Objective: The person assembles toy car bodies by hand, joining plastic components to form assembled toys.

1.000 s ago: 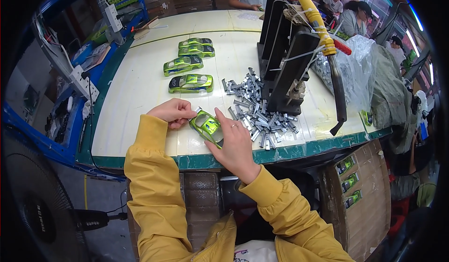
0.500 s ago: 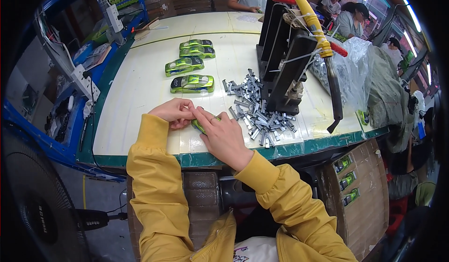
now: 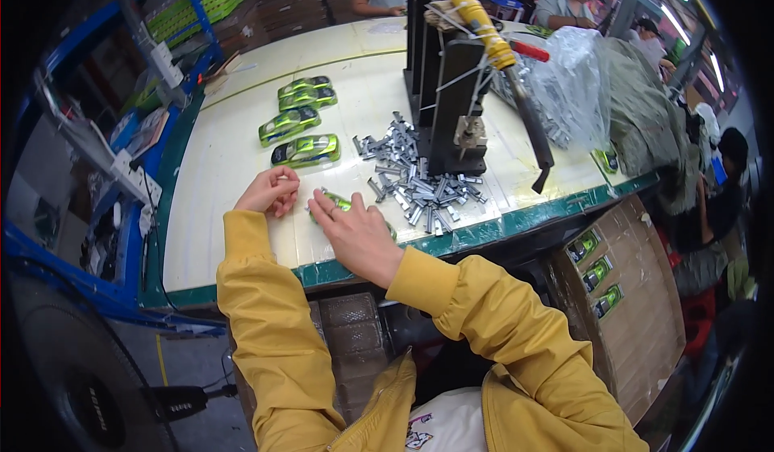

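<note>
A bright green toy car body [image 3: 337, 200] lies on the table near its front edge, partly hidden under my right hand [image 3: 359, 234]. My right fingers hold it from above. Left of it, apart from the car, my left hand [image 3: 272, 192] hovers with loosely bent fingers, and I see nothing in them. Beyond my hands stand several more green toy car bodies [image 3: 306, 150] in a column. A loose heap of small silvery metal clips [image 3: 415, 186] spreads to the right of my right hand.
A black upright fixture [image 3: 451, 105] with a yellow-handled tool [image 3: 476, 20] stands behind the clips. A clear plastic bag [image 3: 568, 85] sits at the right. Below the table edge, a cardboard box [image 3: 637, 291] holds three green cars. A fan [image 3: 89, 387] stands lower left; people sit beyond.
My left hand has come away from the car and moved left. My right hand stays on the car. The whole view has tilted and shifted.
</note>
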Available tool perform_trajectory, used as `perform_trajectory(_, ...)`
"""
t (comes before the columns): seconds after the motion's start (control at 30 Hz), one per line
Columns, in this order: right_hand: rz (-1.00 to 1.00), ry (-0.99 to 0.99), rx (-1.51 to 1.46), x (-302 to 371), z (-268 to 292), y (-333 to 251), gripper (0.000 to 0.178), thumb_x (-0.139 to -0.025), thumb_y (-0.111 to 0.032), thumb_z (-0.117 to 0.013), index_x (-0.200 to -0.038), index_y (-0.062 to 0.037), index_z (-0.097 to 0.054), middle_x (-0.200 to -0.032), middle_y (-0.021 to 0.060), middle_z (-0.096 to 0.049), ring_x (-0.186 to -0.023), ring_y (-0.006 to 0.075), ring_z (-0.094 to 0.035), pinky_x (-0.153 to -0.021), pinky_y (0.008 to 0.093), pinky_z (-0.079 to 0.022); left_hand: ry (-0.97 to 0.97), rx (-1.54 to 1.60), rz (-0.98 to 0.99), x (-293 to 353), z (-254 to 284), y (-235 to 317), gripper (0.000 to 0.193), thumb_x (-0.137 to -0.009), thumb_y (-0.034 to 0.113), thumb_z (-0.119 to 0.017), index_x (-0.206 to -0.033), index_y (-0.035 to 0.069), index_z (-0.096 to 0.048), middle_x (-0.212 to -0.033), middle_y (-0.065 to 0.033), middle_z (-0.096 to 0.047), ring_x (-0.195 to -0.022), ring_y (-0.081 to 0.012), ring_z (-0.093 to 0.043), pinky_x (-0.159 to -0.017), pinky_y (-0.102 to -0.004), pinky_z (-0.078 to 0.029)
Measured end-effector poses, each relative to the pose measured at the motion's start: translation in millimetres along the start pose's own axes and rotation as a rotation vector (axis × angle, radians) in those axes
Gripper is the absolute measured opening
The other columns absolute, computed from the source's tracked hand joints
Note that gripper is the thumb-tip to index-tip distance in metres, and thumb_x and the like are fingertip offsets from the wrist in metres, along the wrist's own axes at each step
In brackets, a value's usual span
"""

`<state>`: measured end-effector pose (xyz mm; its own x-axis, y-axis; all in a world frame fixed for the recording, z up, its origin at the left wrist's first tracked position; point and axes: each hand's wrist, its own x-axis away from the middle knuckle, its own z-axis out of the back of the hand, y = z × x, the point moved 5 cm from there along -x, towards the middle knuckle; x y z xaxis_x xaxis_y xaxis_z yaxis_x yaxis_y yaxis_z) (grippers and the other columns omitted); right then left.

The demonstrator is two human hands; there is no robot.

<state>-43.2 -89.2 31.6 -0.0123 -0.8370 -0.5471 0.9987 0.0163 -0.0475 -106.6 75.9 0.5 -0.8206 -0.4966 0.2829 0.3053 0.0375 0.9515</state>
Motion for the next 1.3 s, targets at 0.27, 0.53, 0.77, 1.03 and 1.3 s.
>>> perform_trajectory(0.27,-0.212,0.052,-0.585,50,90,15,0.046,-0.071,-0.013,-0.054,-0.114,-0.0063,-0.041,-0.116,0.0057,-0.043,-0.08,0.0238,-0.05,-0.069,0.0287,-0.043,-0.079,0.039,-0.148,7,-12,17,0.019,-0.074,0.008,-0.052,-0.091,0.002,-0.046,-0.066,-0.0058,-0.05,-0.048,-0.0079,-0.046,-0.035,-0.0176,-0.036)
perform_trajectory(0.53,-1.047,0.135,-1.943,165,101,94,0.046,-0.082,-0.017,-0.042,-0.124,-0.0047,-0.026,-0.104,0.0115,-0.047,-0.079,0.0184,-0.053,-0.066,0.0259,-0.044,-0.153,-0.395,-0.395,-18,-97,43,0.03,-0.063,0.002,-0.06,-0.093,0.003,-0.053,-0.092,-0.003,-0.052,-0.069,-0.0064,-0.048,-0.046,-0.0191,-0.041)
perform_trajectory(0.77,-1.089,0.32,-2.33,177,100,113,0.038,-0.086,-0.026,-0.032,-0.121,-0.0104,-0.029,-0.102,0.0116,-0.048,-0.079,0.0249,-0.054,-0.057,0.0317,-0.047,-0.409,-0.804,-0.279,-73,-122,73,0.019,-0.063,0.008,-0.065,-0.08,0.001,-0.059,-0.067,0.0013,-0.054,-0.052,-0.0066,-0.045,-0.052,-0.0195,-0.04)
perform_trajectory(1.03,-1.076,0.45,-2.565,170,96,129,0.036,-0.085,-0.027,-0.031,-0.107,-0.0013,-0.042,-0.093,0.0155,-0.053,-0.079,0.0294,-0.055,-0.054,0.039,-0.05,-0.377,0.028,-0.196,-84,-118,55,0.04,-0.066,-0.003,-0.053,-0.106,0.001,-0.047,-0.063,0.0043,-0.044,-0.043,-0.0024,-0.04,-0.033,-0.0149,-0.03)
perform_trajectory(1.3,-1.077,0.536,-2.546,152,106,129,0.034,-0.086,-0.025,-0.028,-0.106,-0.0007,-0.041,-0.092,0.0167,-0.051,-0.078,0.0266,-0.054,-0.055,0.0352,-0.049,-0.382,0.301,-0.248,-101,-103,41,0.021,-0.072,0.002,-0.05,-0.093,0.003,-0.047,-0.061,-0.0014,-0.047,-0.039,-0.0049,-0.039,-0.03,-0.0165,-0.03)
